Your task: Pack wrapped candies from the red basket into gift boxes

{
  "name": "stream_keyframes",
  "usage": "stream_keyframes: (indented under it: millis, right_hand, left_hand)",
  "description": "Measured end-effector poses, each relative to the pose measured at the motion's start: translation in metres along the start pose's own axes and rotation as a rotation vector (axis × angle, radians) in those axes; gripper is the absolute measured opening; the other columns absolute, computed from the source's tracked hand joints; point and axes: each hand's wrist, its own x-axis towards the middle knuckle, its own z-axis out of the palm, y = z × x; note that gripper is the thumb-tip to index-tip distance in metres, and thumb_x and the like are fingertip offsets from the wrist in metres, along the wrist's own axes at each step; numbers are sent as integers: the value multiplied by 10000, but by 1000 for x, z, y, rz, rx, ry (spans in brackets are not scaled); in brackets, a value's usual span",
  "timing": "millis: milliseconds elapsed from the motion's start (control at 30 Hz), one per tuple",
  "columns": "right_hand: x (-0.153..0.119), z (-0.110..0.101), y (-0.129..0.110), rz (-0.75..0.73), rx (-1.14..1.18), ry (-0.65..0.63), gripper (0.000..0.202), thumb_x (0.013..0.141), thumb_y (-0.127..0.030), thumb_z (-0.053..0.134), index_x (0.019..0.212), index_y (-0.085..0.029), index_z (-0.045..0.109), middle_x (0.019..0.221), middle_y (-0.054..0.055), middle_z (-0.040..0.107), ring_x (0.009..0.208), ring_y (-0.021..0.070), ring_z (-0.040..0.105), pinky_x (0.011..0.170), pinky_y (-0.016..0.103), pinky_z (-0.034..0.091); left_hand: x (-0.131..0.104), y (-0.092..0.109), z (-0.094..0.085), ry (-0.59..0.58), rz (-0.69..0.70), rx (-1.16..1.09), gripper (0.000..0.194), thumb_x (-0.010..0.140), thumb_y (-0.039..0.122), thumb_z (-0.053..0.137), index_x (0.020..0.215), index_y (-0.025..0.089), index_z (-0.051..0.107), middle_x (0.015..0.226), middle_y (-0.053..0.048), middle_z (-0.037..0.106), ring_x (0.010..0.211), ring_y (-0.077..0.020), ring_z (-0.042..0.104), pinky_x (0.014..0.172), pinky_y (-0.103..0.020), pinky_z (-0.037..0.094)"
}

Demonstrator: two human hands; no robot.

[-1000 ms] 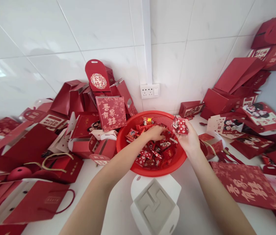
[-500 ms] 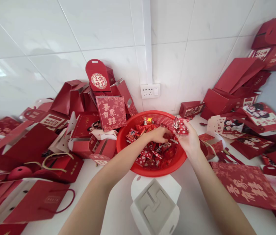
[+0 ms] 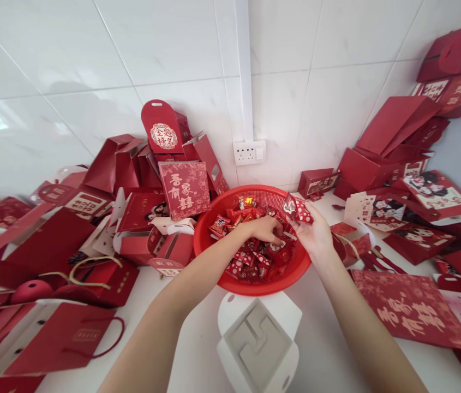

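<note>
A round red basket [image 3: 224, 281] holds many small red wrapped candies [image 3: 250, 268]. My left hand [image 3: 266, 229] reaches into it with fingers bent down among the candies; what its fingertips pinch, if anything, is too small to make out. Over the basket's right rim, my right hand [image 3: 312, 232] holds red candy packets [image 3: 299, 209], one with white dots. In front of the basket stands an open white box [image 3: 258, 344] with a grey insert, touched by neither hand.
Red gift boxes and bags crowd both sides, among them a square box [image 3: 185, 190] left of the basket, a roped bag [image 3: 103, 278] and a flat red bag [image 3: 412, 308] at the right. Behind is a tiled wall with a socket [image 3: 249, 153].
My left fingers have shifted slightly down and right among the candies. The packets in my right hand have turned a little. The view has moved very slightly.
</note>
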Motion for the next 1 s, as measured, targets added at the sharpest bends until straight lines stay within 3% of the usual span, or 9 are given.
stream_keyframes:
  millis: [133,233,333,400,500,667,833,1000]
  right_hand:
    - [-1,2,0,0,31,51,133,851,-146,613,749,-213,668,702,-41,742,642,128,686,576,239,558]
    - [-1,3,-1,-8,40,43,136,861,-158,612,747,-214,660,695,-46,736,614,117,673,556,224,540]
    - [0,3,-2,-3,58,25,159,882,-153,591,750,-210,659,706,-46,734,610,105,671,565,216,536]
    - [0,2,-2,3,62,19,158,890,-152,592,763,-212,663,722,-43,739,621,106,678,580,217,538]
    - [1,1,-2,1,57,9,134,886,-157,616,779,-219,668,734,-43,743,634,110,686,589,216,539]
    - [0,3,-3,17,71,53,193,921,-148,566,773,-208,674,727,-36,739,628,101,681,592,210,543]
    - [-1,4,-4,26,59,43,152,891,-147,596,776,-209,673,736,-23,747,637,120,689,584,222,556]
    - [1,1,-1,-2,27,16,66,841,-177,662,784,-211,668,750,-24,749,646,122,689,568,218,550]
  left_hand:
    - [0,0,1,33,-9,-2,90,743,214,707,758,133,742,706,-20,714,646,-158,620,632,-242,465]
    - [0,-2,1,111,-25,20,105,772,204,666,800,125,730,716,-23,700,670,-167,631,669,-251,495]
    - [2,-4,1,227,-35,61,260,775,128,611,1013,109,712,996,-80,728,911,-217,674,856,-303,532]
    - [3,-6,2,283,-29,90,439,760,68,583,1192,103,655,1265,-135,656,1137,-256,630,1004,-348,498]
    - [6,-7,7,271,-11,128,536,769,54,585,1301,118,597,1389,-155,579,1249,-270,583,1066,-362,475]
    - [11,-1,16,223,-67,202,381,848,158,599,1224,125,647,1310,-175,577,1137,-298,643,943,-387,550]
    - [11,5,19,246,-152,235,281,823,123,601,1072,131,729,1168,-167,601,975,-303,699,842,-413,582]
    - [5,2,-2,343,-113,169,262,753,88,671,977,181,769,1253,-118,610,936,-245,709,874,-371,588]
